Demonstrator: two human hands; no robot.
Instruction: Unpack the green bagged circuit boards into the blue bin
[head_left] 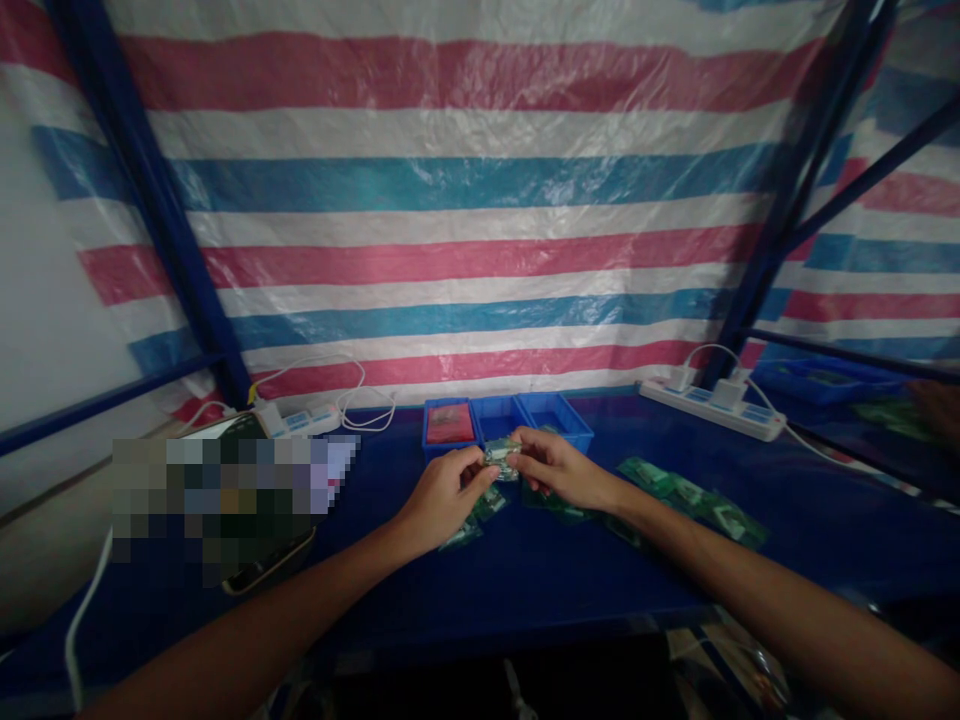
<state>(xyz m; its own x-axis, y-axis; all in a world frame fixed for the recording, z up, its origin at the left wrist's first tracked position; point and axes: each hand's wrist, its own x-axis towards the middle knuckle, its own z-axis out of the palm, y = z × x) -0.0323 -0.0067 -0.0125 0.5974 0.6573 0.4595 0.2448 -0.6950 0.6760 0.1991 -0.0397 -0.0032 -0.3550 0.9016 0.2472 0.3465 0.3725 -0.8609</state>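
Note:
Both my hands meet over the dark blue table [525, 570], pinching one small packet [501, 456] of a green part in clear wrap. My left hand [444, 497] grips its left end with thumb and fingers closed. My right hand [559, 468] holds the right end the same way. More green packets [480, 510] lie on the table just under my hands. A row of several further packets [694, 495] stretches to the right of my right forearm.
Three small blue bins [559, 412] stand behind my hands, the left one holding something red [450, 425]. White power strips lie at the back left [304, 420] and back right [712, 405]. A blurred object sits at left. A striped tarp hangs behind.

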